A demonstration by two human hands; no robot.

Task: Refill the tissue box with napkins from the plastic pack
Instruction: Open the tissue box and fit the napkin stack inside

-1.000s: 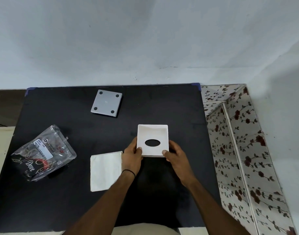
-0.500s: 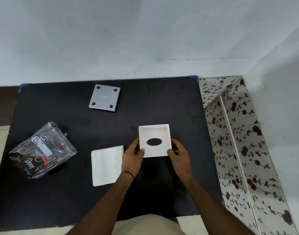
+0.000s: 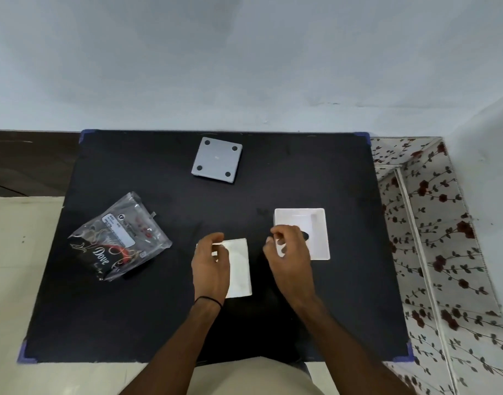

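Presently, the step in hand appears to be collecting the napkins for loading. Working left to right across the black table (image 3: 273, 323): the plastic pack (image 3: 119, 238) lies at the left, slumped on its side and well apart from both hands; whether it holds further napkins cannot be told. A grey square base plate (image 3: 217, 160) with four dark feet lies toward the far edge, untouched.

Near centre, the napkins (image 3: 240, 267) lie flat in a white stack. The left hand (image 3: 211, 265) is over the stack's left edge, fingers curled at its far corner; its grip is loose and half-curled, and whether it has pinched any sheet cannot be told. The right hand (image 3: 290, 259) hovers just right of the stack, fingers bent, grasping nothing visible. It overlaps the near-left corner of the tissue box (image 3: 318, 232), which sits on the table with its oval slot partly hidden.

Judgement: loading has not begun. The next move calls for both hands to square and lift the stack, then feed it into the box without creasing.
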